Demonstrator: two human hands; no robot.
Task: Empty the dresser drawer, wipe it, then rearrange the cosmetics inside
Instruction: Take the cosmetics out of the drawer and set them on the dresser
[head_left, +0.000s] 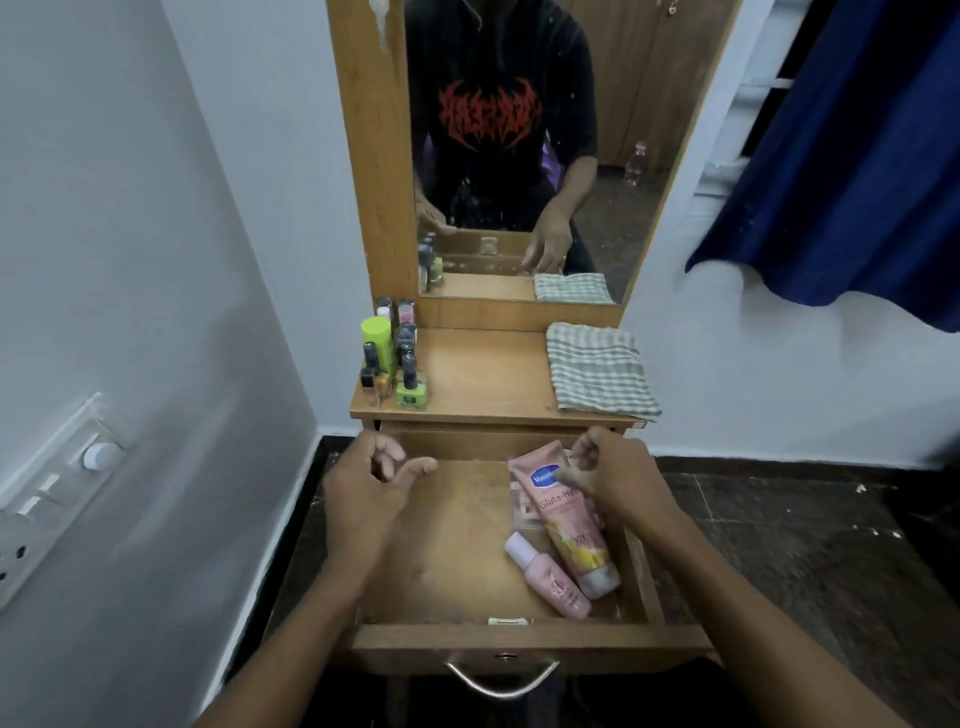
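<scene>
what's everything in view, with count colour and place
drawer: 1, wooden, pulled open
lotion tube: 1, pink, drawer's right side
small bottle: 1, pink, beside the tube
nail polish bottles: several, mixed colours, dresser top left
tall container: 1, lime green, among the polishes
cloth: 1, green-white checked, dresser top right
mirror: 1, wood-framed, behind dresser top
curtain: 1, blue, upper right
left hand: 1, over drawer's left, holding nothing
right hand: 1, at tube's upper end, grip unclear

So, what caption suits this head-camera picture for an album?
Open drawer: right hand at the pink tube, left hand hovers empty; nail polishes and folded cloth sit on the dresser top.
</scene>
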